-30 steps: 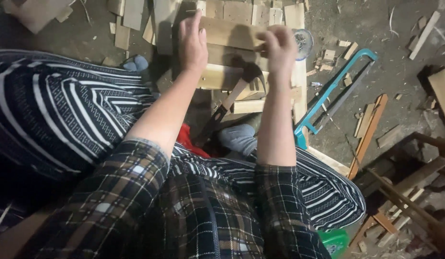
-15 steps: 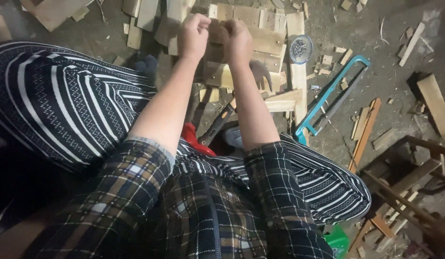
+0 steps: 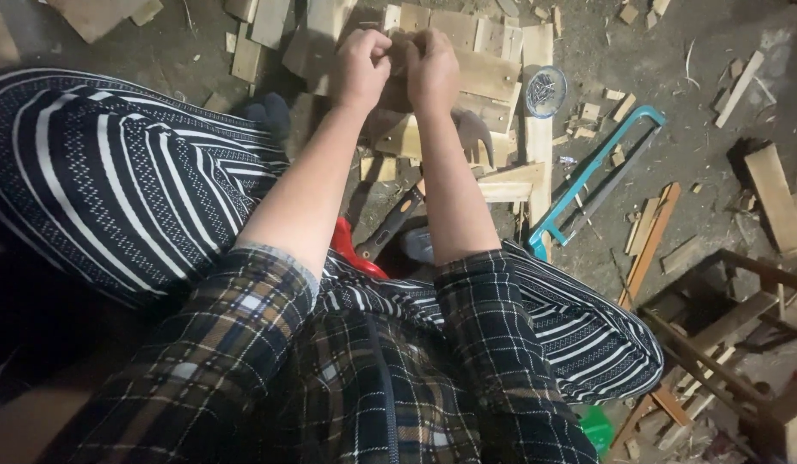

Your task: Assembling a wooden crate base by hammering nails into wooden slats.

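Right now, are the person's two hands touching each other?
Touching. The head view shows the left hand and right hand pressed together at the fingertips above the wooden boards.

two bare hands, the left hand (image 3: 361, 62) and the right hand (image 3: 430, 64), meet at the far middle. one teal hacksaw (image 3: 594, 176) lies to the right, and one round clear container of nails (image 3: 545, 90) sits far right of the hands. one hammer (image 3: 433, 176) lies near the wrists; the wood offcuts (image 3: 772, 196) are too many to count.
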